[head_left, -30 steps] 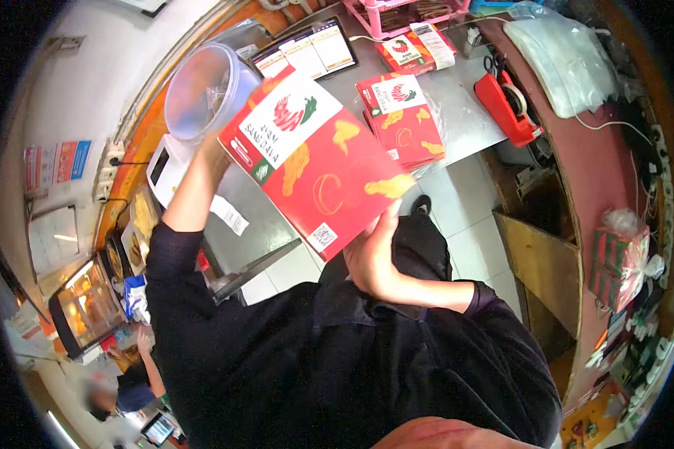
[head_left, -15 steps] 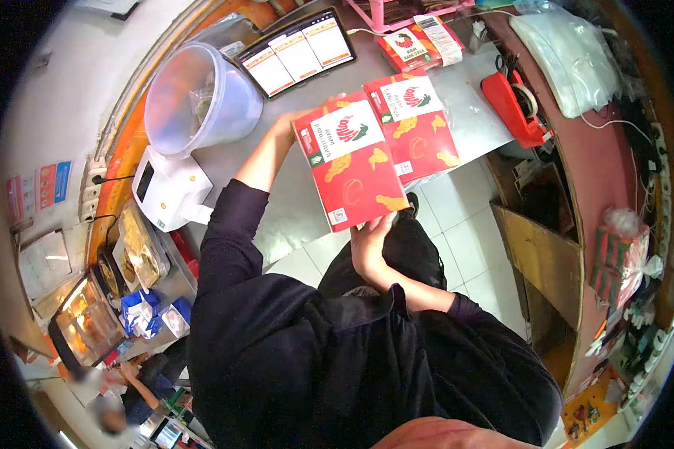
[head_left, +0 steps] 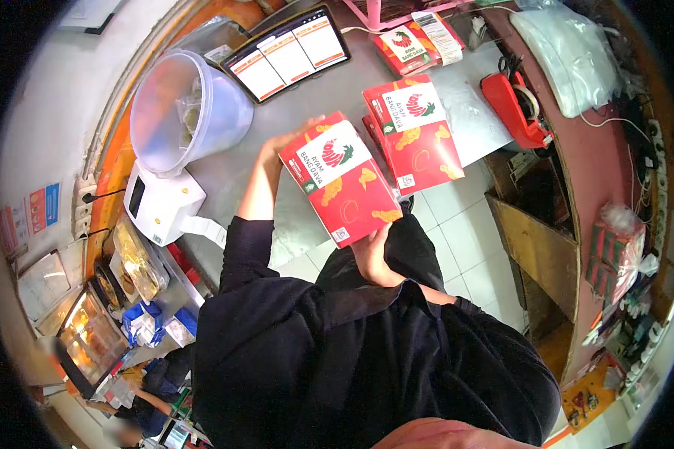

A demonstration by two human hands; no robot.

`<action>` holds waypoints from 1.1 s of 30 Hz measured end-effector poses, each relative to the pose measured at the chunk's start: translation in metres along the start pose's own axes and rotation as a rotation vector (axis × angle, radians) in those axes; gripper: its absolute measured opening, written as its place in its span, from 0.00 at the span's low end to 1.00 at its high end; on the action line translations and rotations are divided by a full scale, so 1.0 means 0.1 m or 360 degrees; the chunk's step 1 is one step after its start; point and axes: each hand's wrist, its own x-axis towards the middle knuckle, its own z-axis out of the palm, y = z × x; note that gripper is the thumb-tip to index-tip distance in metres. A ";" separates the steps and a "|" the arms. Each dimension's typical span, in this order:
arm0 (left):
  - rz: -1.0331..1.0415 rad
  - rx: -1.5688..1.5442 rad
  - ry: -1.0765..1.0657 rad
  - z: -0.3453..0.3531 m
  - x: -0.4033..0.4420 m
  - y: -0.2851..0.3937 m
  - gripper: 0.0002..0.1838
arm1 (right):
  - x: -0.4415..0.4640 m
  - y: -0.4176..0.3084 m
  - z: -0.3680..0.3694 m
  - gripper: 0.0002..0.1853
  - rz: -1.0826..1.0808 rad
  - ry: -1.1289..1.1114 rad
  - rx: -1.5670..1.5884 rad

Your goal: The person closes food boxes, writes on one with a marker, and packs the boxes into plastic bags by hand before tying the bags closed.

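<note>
A red printed box (head_left: 342, 179) lies tilted between my hands over the metal counter. My left hand (head_left: 283, 142) grips its upper left side, the fingertips showing at the top edge. My right hand (head_left: 373, 258) holds the lower edge, with the thumb up against the box. Just right of it, another red box (head_left: 414, 135) rests on top of more red packaging near the counter edge. Farther back sits a third red box (head_left: 407, 49) with a paper slip (head_left: 439, 39) across it.
A tablet (head_left: 285, 54) stands behind a clear plastic tub (head_left: 190, 112). A white printer (head_left: 162, 202) trails paper at the left. The red tape dispenser (head_left: 515, 111) and plastic bags (head_left: 569, 63) lie right. A co-worker's arm (head_left: 151, 401) shows at the lower left.
The held box has come down and right from its earlier raised position, then shifted slightly left, away from the box beside it. Both hands have stayed on it.
</note>
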 end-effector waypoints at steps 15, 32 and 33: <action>0.0732 -0.0701 0.1475 0.52 -0.02 -0.20 0.28 | 0.16 -0.74 -0.67 0.16 -0.0422 -0.0267 -0.2111; 0.1132 0.1538 0.1851 2.06 -0.50 -1.75 0.18 | 0.76 -0.77 -0.78 0.17 -0.1936 -0.1508 -0.3196; 0.1179 0.1687 0.1814 2.09 -0.54 -1.67 0.20 | 0.76 -0.73 -0.76 0.17 -0.1996 -0.1403 -0.3220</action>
